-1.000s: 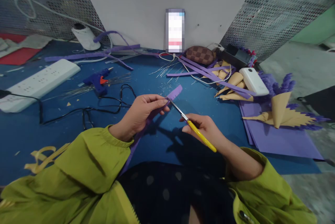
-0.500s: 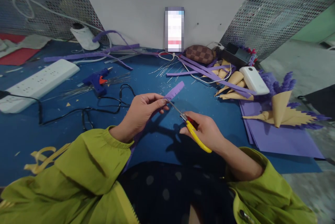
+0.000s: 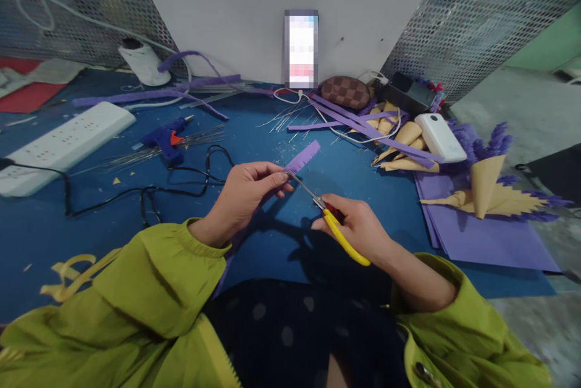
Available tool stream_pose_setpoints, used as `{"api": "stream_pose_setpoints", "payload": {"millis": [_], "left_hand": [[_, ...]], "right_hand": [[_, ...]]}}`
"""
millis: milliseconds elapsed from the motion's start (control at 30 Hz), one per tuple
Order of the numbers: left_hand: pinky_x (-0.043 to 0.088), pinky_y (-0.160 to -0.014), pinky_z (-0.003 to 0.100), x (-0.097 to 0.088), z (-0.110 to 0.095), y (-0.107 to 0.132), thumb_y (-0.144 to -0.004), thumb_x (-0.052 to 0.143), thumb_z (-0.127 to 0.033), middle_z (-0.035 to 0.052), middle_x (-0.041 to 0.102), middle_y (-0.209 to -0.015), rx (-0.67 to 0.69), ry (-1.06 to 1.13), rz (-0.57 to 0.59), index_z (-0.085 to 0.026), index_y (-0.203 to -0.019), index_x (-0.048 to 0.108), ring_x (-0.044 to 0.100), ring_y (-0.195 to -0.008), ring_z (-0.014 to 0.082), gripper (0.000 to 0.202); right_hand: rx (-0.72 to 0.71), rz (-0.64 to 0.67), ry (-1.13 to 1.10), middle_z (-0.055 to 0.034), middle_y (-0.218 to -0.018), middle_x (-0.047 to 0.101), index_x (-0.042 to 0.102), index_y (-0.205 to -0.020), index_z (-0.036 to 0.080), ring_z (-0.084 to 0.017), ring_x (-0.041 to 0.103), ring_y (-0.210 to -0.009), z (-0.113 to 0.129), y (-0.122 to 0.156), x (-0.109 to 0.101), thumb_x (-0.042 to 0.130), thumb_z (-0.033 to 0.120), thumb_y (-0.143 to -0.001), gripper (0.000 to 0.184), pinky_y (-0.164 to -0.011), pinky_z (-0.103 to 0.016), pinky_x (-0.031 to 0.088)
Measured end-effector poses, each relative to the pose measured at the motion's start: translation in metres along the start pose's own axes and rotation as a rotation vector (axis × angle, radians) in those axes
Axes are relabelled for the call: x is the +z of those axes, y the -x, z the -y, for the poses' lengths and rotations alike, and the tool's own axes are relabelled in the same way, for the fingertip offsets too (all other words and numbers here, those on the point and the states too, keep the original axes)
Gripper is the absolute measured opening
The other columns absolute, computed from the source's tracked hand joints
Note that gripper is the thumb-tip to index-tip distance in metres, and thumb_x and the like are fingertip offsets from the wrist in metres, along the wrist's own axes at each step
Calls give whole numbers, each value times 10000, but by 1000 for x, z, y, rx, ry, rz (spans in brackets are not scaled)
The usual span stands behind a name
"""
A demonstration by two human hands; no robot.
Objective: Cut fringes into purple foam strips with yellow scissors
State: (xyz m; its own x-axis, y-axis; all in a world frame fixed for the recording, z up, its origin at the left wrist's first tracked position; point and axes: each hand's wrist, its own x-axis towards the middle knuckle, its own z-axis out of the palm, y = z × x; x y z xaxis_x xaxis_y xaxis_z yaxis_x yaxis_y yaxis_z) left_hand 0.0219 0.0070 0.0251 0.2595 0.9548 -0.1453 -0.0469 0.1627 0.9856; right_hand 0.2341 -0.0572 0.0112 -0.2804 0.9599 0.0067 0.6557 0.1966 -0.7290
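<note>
A narrow purple paper strip (image 3: 303,157) is pinched between the thumb and fingers of my left hand (image 3: 254,191). Its fringed end points up and away from me, and the rest trails below my wrist toward the table's near side. My right hand (image 3: 356,227) grips a pair of scissors (image 3: 338,232) with yellow and red handles. The blades reach the strip's edge right beside my left thumb; whether they are fully closed is too small to tell. Small purple and pale scraps lie on the blue table (image 3: 272,243) around the strip.
A blue glue gun (image 3: 167,141), thin wires and a white power strip (image 3: 68,146) lie left. A phone (image 3: 301,49) leans on the back panel. Purple strips (image 3: 363,124), a brown checked pouch (image 3: 345,92), a power bank (image 3: 440,137), wrapped paper flowers (image 3: 488,188) and purple sheets (image 3: 494,243) occupy the right.
The view has shifted very slightly. The scissor handles sit a touch wider and lower; both hands and the strip stay in nearly the same place.
</note>
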Motion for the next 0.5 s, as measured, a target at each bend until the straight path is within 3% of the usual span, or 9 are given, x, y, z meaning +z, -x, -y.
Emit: {"api": "stream_pose_setpoints", "payload": {"millis": [500], "left_hand": [[462,-596,240,0,0,0,-726,761,-281,29,714,-660,-17,35,-2,-163,-732,734,588,-569,115,121]], "right_hand": [[-15,-15,4,41,-599,496,597,-816,194,-88,383,-532,0,2,2,616,507,-851,316,-514,-208,293]]}}
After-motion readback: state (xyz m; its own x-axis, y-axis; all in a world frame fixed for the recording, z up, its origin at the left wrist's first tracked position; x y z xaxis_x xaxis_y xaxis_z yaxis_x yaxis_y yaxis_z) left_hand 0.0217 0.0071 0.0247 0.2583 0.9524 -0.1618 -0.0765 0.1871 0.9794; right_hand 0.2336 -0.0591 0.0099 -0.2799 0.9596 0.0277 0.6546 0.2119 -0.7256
